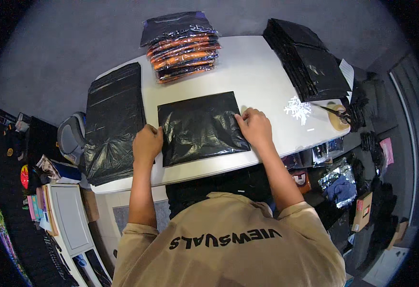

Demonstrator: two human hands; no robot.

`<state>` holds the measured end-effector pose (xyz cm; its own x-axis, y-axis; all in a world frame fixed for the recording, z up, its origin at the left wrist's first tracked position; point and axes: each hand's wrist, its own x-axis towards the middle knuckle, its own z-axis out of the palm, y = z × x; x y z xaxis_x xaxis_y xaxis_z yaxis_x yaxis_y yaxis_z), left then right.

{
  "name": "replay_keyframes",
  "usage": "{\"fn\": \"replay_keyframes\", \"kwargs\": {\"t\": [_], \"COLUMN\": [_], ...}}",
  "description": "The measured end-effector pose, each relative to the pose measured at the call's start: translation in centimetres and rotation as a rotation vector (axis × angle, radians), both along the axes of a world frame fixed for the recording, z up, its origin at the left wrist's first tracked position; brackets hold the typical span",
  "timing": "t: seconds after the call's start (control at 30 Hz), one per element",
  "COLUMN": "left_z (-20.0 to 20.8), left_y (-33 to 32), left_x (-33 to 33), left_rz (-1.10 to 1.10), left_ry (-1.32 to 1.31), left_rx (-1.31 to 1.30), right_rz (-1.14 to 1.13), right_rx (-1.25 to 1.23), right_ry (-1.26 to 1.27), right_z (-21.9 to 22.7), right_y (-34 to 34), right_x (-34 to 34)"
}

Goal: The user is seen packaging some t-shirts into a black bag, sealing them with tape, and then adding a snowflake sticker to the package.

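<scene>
A flat black plastic mailing bag [200, 126] lies on the white table in front of me, its glossy surface creased. My left hand [147, 143] is closed at its left edge, fingers curled in. At the right edge my right hand [256, 126] is also closed, with the thumb against the plastic and the other fingers bent. What the bag holds, if anything, is hidden. Just left of my left hand lies a tall stack of black plastic bags [113, 119].
Beyond the bag stands a pile of clear-wrapped folded garments [185, 52], orange and dark. Far right are more stacked black bags [315, 67]. Small white strips [297, 109], scissors [342, 114] and a tape roll [336, 122] lie at the table's right. A white cabinet [68, 220] stands lower left.
</scene>
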<state>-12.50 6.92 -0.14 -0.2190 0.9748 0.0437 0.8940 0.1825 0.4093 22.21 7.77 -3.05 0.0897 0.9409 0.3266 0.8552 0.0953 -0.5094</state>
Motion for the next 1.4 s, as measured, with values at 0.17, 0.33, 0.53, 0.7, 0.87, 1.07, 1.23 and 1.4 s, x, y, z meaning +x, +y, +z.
{"fn": "replay_keyframes", "kwargs": {"t": [0.17,0.33,0.53,0.7,0.87,1.07,1.23,1.4], "left_z": [0.0,-0.6,-0.6,-0.7,0.2,-1.6,-1.2,-1.9], "left_y": [0.4,0.4,0.3,-0.1,0.2,0.6,1.3,1.6], "left_x": [0.0,-0.1,0.0,0.1,0.5,-0.6,-0.1,-1.1], "left_rz": [-0.035,-0.064,-0.075,-0.078,-0.088,-0.116,-0.096,-0.144], "left_ry": [0.033,0.043,0.02,-0.003,-0.051,-0.067,-0.059,-0.068], "left_rx": [-0.095,-0.054,-0.042,0.002,-0.048,0.012,-0.015,0.05], "right_rz": [0.018,0.014,-0.007,-0.001,-0.002,0.065,0.054,0.096], "right_rx": [-0.047,-0.091,-0.145,-0.146,-0.221,-0.202,-0.171,-0.212], "right_ry": [-0.015,-0.012,0.079,0.121,0.038,0.209,0.026,0.104], "right_z": [-0.8,-0.6,-1.4,-1.1,0.7,-0.6,0.1,0.3], "right_y": [0.7,0.5,1.0,0.9,0.9,1.5,1.3,1.6], "right_x": [0.4,0.1,0.5,0.7,0.5,0.9,0.6,0.6]}}
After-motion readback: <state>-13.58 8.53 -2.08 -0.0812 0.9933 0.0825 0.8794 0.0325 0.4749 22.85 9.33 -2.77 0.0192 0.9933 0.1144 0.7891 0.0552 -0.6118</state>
